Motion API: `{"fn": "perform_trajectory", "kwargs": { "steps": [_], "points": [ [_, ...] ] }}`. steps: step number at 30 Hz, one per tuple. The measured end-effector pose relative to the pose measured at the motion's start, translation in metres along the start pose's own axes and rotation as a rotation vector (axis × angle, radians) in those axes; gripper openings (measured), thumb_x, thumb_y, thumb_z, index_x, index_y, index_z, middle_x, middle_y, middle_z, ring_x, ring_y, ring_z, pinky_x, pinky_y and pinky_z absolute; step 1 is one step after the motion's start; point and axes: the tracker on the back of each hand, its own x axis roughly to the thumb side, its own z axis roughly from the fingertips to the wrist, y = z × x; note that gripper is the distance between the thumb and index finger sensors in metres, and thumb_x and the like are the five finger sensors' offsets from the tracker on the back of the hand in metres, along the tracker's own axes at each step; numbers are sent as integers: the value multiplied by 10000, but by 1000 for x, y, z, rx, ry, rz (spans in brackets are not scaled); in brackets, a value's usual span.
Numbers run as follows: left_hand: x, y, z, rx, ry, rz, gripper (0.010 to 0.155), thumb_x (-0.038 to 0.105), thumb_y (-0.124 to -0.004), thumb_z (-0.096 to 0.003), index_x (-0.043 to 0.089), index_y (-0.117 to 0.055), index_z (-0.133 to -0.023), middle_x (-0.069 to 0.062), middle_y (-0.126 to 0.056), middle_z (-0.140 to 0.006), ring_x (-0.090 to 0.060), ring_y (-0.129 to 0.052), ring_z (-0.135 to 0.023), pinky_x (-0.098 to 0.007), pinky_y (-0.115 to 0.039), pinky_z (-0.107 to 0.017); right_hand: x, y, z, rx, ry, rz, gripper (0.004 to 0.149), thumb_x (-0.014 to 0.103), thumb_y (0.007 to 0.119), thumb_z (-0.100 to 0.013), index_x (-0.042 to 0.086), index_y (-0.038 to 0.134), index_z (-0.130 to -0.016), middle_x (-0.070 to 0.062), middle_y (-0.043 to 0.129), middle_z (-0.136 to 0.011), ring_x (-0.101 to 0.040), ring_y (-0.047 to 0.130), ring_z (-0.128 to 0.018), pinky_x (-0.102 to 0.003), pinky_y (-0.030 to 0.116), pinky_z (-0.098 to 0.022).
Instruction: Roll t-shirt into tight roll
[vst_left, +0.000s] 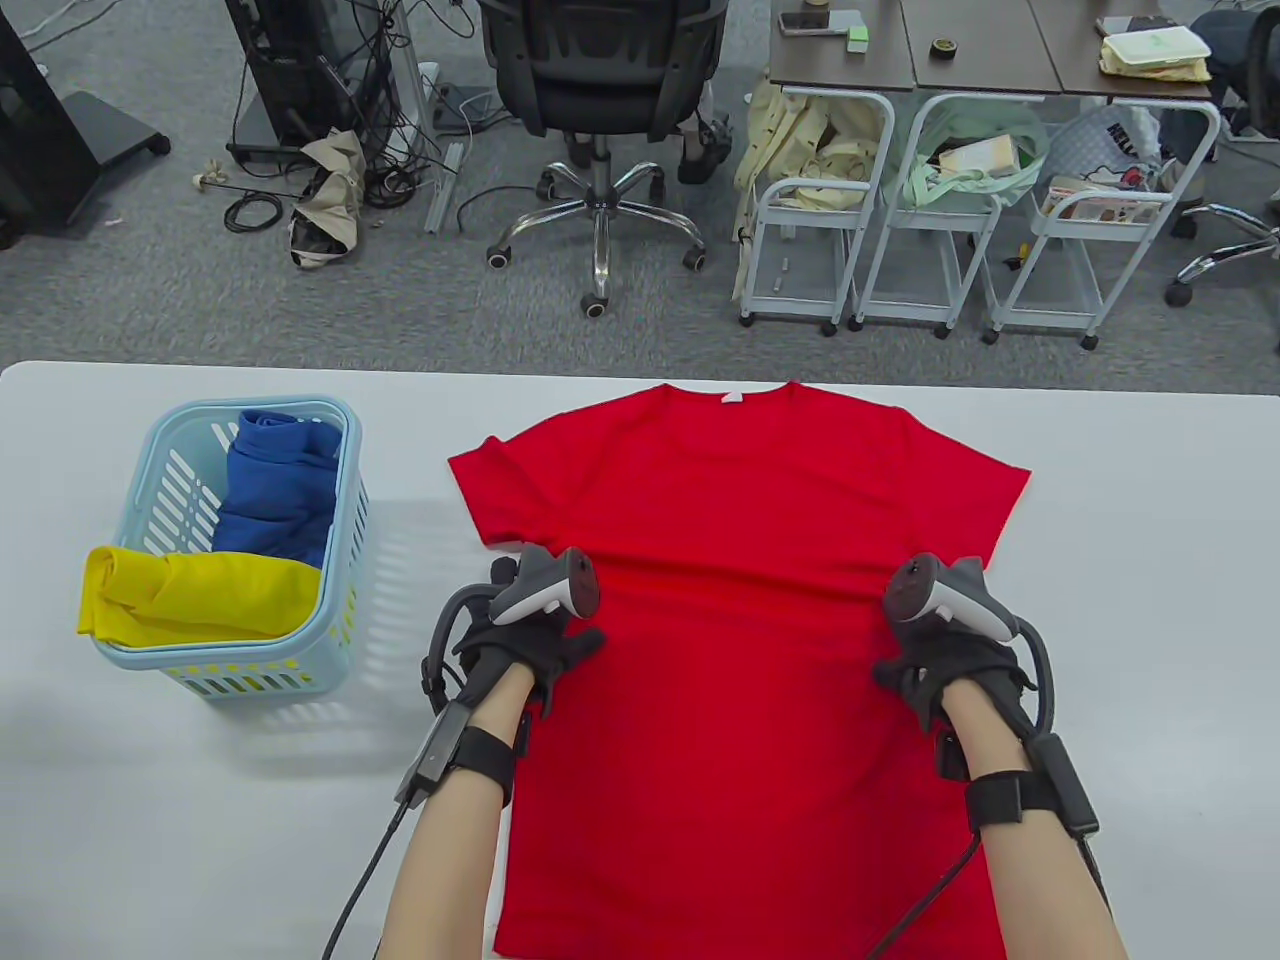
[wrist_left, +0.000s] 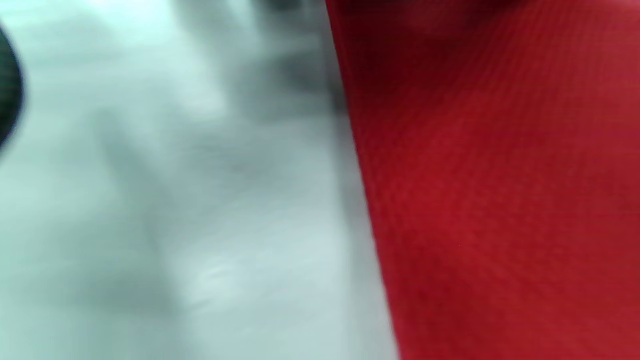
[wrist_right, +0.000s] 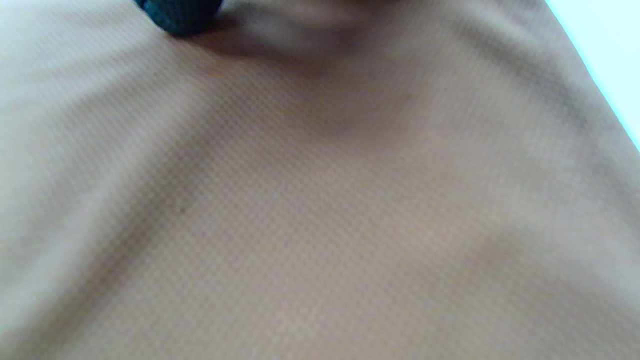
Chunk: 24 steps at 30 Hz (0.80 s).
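Note:
A red t-shirt (vst_left: 740, 520) lies spread flat on the white table (vst_left: 1150, 560), collar at the far edge and hem toward me. My left hand (vst_left: 545, 640) rests palm down on the shirt's left side below the sleeve, thumb spread, with the fingers hidden under the tracker. My right hand (vst_left: 935, 660) rests the same way on the shirt's right side. The blurred left wrist view shows the shirt's edge (wrist_left: 500, 200) against the table (wrist_left: 175, 225). In the right wrist view the fabric (wrist_right: 320, 210) fills the frame, colour washed out, and one gloved fingertip (wrist_right: 180, 17) touches it.
A light blue basket (vst_left: 345, 480) stands on the table at the left, holding a blue garment (vst_left: 275, 490) and a yellow one (vst_left: 200, 595). Beyond the table's far edge are an office chair (vst_left: 600, 80) and white carts (vst_left: 870, 200).

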Motion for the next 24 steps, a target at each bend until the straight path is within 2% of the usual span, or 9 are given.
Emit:
{"fn": "perform_trajectory", "kwargs": {
  "steps": [3,9,11,14,16,20,24],
  "points": [
    [6,-2,-6,48,-26,25,772,683,-274,-492,323,65,-1085,-68,118,-1166,-429,6,-1090,-677,-199,-768,-7,-5,-5,-1,14,-5,790,462,641,-554,293,69,-1072,-50,-24,-1108,-328,20,-1069,-559,195,-759],
    [10,3,-7,17,-24,2,759,671,-268,-497,323,81,-1074,-70,130,-1156,-435,3,-1089,-672,-207,-771,-5,-6,-4,-47,47,41,772,459,628,-552,294,92,-1082,-62,13,-1131,-356,68,-1089,-575,191,-754],
    [9,0,-5,8,-26,-18,748,664,-241,-492,320,105,-1059,-66,151,-1142,-428,19,-1083,-671,-196,-770,-1,-3,0,-78,71,86,752,464,602,-557,282,106,-1091,-80,44,-1147,-371,91,-1098,-582,198,-755],
    [5,-4,3,21,-29,-6,748,654,-261,-501,312,81,-1071,-70,132,-1148,-422,6,-1087,-670,-200,-775,3,4,8,-120,95,162,723,468,547,-566,278,94,-1096,-89,19,-1146,-381,54,-1092,-589,191,-752],
    [0,-3,9,41,-32,-32,754,654,-267,-505,308,79,-1078,-79,123,-1156,-421,5,-1091,-671,-201,-777,7,9,14,-152,91,170,691,426,532,-573,273,113,-1100,-96,23,-1145,-388,58,-1089,-593,201,-749],
    [-10,4,16,56,-17,-40,752,649,-290,-520,310,48,-1100,-89,114,-1169,-433,-24,-1107,-676,-220,-781,30,19,35,-200,-6,181,683,408,535,-575,254,144,-1114,-113,58,-1153,-403,92,-1088,-592,243,-746],
    [-19,12,14,58,4,-36,745,643,-296,-528,316,44,-1104,-82,113,-1174,-434,-47,-1119,-676,-236,-786,73,34,67,-206,-180,260,713,447,550,-570,256,135,-1118,-116,72,-1161,-411,110,-1091,-589,266,-747]
  ]
}}
